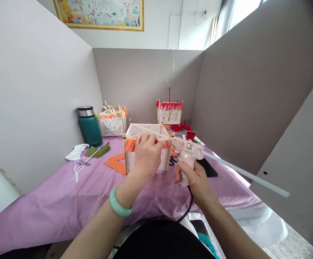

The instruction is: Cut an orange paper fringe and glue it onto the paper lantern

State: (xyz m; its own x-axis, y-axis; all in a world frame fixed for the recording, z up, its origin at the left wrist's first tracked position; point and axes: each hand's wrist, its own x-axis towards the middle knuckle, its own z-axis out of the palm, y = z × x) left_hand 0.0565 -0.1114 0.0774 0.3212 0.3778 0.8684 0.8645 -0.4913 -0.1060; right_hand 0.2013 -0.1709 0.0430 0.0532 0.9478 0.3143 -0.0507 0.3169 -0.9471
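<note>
A box-shaped paper lantern point(130, 160) with wooden stick corners stands upright in front of me, two thin sticks crossing over its open top. Orange paper fringe point(130, 145) runs along the upper edge of its near side. My left hand point(148, 153), a green bangle on the wrist, has its fingers closed on the fringe at that edge; the fingertips are partly hidden. In my right hand point(192, 176) is a pale pink glue gun point(190, 150). Its nozzle points left at the lantern's upper right corner, and a long white glue stick point(245, 172) sticks out of its back.
At the back stand a red-fringed lantern point(169, 114) and a paper box point(113, 126) full of sticks. A green bottle point(90, 127) is by the left panel. Orange paper point(115, 164), a green leaf-like piece point(98, 150) and a red cup point(191, 135) lie around on purple cloth point(91, 201).
</note>
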